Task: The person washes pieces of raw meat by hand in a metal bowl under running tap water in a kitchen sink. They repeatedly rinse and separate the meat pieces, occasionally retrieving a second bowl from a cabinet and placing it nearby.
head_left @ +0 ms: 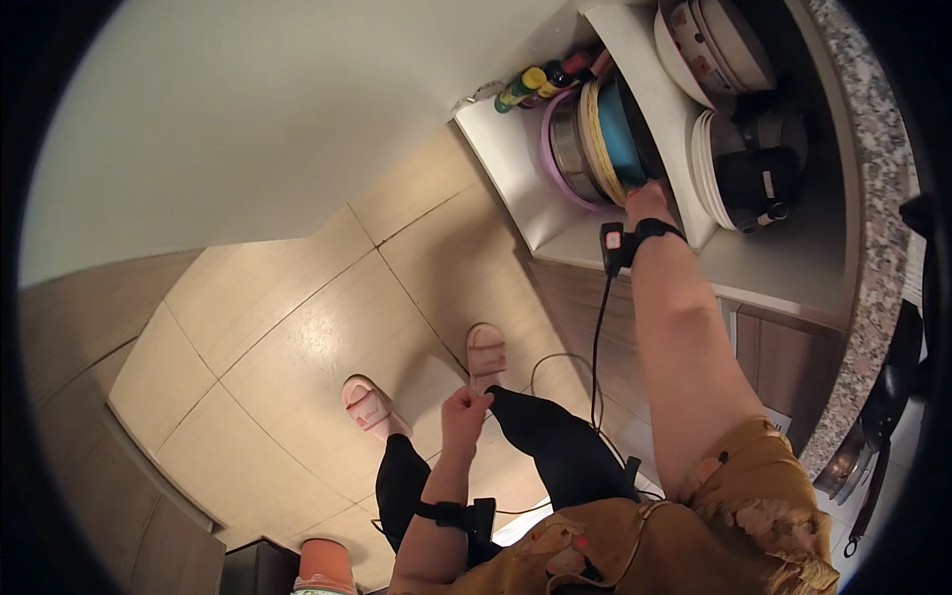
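My right hand (647, 201) reaches into the open lower cupboard, at the near end of a row of nested basins and bowls standing on edge. Its fingers look curled at the rims beside the blue bowl (621, 134) and a dark vessel (637, 124); their tips are hidden, so what they grip is unclear. Left of the blue one are yellow rims (597, 147), a steel basin (568, 149) and a purple basin (547, 159). My left hand (464, 412) is closed beside my knee in black trousers, with nothing visible in it.
Above the right section, patterned bowls (709, 50) and white plates (706, 169) stand beside a black appliance (759, 183). Bottles (531, 87) lie behind the basins. A speckled countertop (873, 149) edges the right. A cable (599, 342) hangs from my right wrist. An orange bin (325, 565) stands lower left.
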`<state>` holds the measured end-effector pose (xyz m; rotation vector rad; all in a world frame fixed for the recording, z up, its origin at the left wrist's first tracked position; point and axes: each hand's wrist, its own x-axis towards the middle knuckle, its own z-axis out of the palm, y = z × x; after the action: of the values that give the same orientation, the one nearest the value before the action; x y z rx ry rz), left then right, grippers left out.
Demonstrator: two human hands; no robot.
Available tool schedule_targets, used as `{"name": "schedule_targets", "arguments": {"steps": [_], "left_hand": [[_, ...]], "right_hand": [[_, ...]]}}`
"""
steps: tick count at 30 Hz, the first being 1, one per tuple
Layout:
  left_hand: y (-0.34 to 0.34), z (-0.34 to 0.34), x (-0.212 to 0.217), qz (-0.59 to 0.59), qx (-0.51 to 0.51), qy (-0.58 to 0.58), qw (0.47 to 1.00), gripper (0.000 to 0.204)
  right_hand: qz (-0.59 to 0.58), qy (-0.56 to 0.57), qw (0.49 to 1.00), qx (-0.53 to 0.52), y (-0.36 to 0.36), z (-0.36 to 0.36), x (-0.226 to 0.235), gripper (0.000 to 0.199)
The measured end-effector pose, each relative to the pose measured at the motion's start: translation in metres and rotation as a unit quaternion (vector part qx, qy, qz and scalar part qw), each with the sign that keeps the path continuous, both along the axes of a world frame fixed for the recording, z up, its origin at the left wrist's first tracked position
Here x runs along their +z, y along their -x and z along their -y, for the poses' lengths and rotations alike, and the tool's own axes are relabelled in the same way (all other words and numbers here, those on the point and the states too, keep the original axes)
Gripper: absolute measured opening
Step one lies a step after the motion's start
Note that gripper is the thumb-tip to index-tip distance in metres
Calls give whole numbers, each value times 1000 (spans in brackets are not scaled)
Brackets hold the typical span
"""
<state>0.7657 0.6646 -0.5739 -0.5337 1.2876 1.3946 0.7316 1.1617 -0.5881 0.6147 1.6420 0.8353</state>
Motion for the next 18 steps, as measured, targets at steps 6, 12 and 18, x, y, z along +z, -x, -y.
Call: {"name": "schedule_targets", "arguments": {"steps": [6, 12, 18], "left_hand": [[-8, -13, -4, 63, 5, -13, 998, 30], [-2, -24, -2, 72, 28, -29, 997, 30], [5, -12, 0, 51, 34, -57, 996, 30]], "right_hand": [[0, -73, 995, 63, -9, -32, -8, 35], [151, -63, 972, 167, 12, -24, 8, 29], [577, -93, 694, 420, 18, 23, 31, 15]]}}
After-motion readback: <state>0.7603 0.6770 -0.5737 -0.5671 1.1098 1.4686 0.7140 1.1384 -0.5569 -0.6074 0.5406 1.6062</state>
